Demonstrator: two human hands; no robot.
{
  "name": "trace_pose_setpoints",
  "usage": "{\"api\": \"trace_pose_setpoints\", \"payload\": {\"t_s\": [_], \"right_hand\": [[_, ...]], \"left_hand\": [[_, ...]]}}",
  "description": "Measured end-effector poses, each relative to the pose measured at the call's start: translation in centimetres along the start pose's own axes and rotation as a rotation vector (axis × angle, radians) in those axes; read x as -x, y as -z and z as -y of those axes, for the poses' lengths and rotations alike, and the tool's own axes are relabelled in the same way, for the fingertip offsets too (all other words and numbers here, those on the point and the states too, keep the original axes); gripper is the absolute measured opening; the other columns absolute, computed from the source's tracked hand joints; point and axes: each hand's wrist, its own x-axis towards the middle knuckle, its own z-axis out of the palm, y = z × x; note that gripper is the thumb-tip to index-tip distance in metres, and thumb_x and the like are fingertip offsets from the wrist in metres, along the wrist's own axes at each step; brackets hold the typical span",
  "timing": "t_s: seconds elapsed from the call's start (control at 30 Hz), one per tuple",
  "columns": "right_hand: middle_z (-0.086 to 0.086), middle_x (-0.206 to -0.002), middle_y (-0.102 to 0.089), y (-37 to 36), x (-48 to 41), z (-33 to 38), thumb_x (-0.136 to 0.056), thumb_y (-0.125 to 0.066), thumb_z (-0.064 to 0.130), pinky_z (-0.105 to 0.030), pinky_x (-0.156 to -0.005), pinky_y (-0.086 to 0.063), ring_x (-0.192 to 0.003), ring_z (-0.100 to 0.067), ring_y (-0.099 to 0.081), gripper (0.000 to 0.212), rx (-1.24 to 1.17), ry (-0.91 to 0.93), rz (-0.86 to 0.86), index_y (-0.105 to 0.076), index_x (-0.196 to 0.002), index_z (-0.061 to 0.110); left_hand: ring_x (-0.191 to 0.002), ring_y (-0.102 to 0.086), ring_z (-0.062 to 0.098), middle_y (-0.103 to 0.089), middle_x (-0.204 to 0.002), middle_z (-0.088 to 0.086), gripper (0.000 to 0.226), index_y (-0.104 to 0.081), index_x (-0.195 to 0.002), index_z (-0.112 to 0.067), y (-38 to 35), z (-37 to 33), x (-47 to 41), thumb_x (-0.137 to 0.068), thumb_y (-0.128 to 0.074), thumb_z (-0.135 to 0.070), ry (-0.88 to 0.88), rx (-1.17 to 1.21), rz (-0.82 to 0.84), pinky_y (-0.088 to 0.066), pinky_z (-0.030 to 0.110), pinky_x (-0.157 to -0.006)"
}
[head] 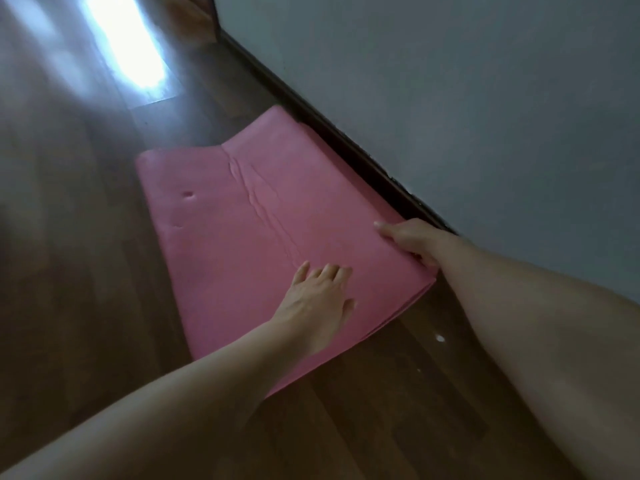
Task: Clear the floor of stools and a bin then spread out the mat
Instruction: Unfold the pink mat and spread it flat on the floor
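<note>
Pressing pink mat (242, 220) | left hand (318, 299) fingers spread | right hand (412, 240) apparently pinching edge

I am looking down at a dark wooden floor (69, 271) that is catching a bright glare (128, 46) at eleven o'clock. A folded pink mat (242, 220) is lying flat on it at the centre, and white specks (440, 338) are sitting on the boards at five o'clock.

Dim, soft frame; window glare (perhaps) on floor (69, 237), edges warped.
</note>
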Motion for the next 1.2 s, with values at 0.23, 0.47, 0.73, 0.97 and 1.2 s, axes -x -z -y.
{"api": "trace_pose_setpoints", "payload": {"t_s": [0.23, 0.47, 0.73, 0.97, 1.2], "right_hand": [[-0.003, -0.065, -0.061, -2.5, 4.7, 7.3, -0.089, -0.037, 0.064, -0.023, -0.057, -0.046, -0.056, -0.015, -0.057, 0.055, -0.162, 0.096, 0.243, -0.063, -0.089, 0.015], [-0.008, -0.087, -0.066, -7.9, 8.0, 13.1, -0.084, -0.027, 0.075, -0.032, -0.069, -0.051, -0.08, -0.023, -0.062, 0.076, -0.136, 0.131, 0.294, -0.056, -0.121, 0.015], [-0.013, -0.109, -0.066, -14.8, 12.4, 22.1, -0.085, -0.063, 0.04, -0.041, -0.075, -0.058, -0.087, -0.028, -0.068, 0.053, 0.187, 0.441, -0.087, -0.055, -0.122, 0.002], [-0.012, -0.077, -0.066, -17.8, 15.9, 27.9, -0.082, -0.063, 0.009, -0.024, -0.052, -0.052, -0.057, -0.021, -0.061, 0.019, 0.294, 0.491, -0.026, -0.065, -0.099, -0.001], [-0.008, -0.067, -0.058, -23.3, 20.6, 32.7, -0.083, -0.061, 0.004, -0.023, -0.05, -0.052, -0.055, -0.019, -0.057, 0.003, 0.275, 0.559, 0.047, -0.059, -0.084, 0.007]], "left_hand": [[-0.12, -0.051, 0.025, -0.048, -0.135, 0.005, 0.071, -0.024, -0.141, -0.024, 3.4, -2.1, 1.1, -0.086, -0.037, -0.066, 0.331, 0.664, -0.184, -0.043, 0.046, -0.1], [-0.104, -0.057, 0.036, -0.056, -0.119, 0.015, 0.059, -0.021, -0.138, -0.006, 6.8, 1.0, 5.1, -0.087, -0.047, -0.02, 0.601, 0.652, -0.3, -0.049, 0.046, -0.087], [-0.088, -0.059, 0.028, -0.059, -0.09, 0.004, 0.071, -0.011, -0.146, -0.025, 10.9, 6.6, 12.0, -0.083, -0.043, -0.013, 0.425, 0.356, -0.39, -0.045, 0.041, -0.078], [-0.099, -0.059, 0.033, -0.059, -0.105, 0.011, 0.065, -0.017, -0.145, -0.023, 14.0, 10.2, 16.0, -0.084, -0.042, -0.015, 0.375, 0.105, -0.337, -0.04, 0.044, -0.09], [-0.104, -0.056, 0.032, -0.05, -0.118, 0.012, 0.056, -0.024, -0.142, -0.028, 17.3, 15.7, 19.2, -0.09, -0.042, -0.015, 0.477, -0.255, -0.358, -0.038, 0.041, -0.086]]}}
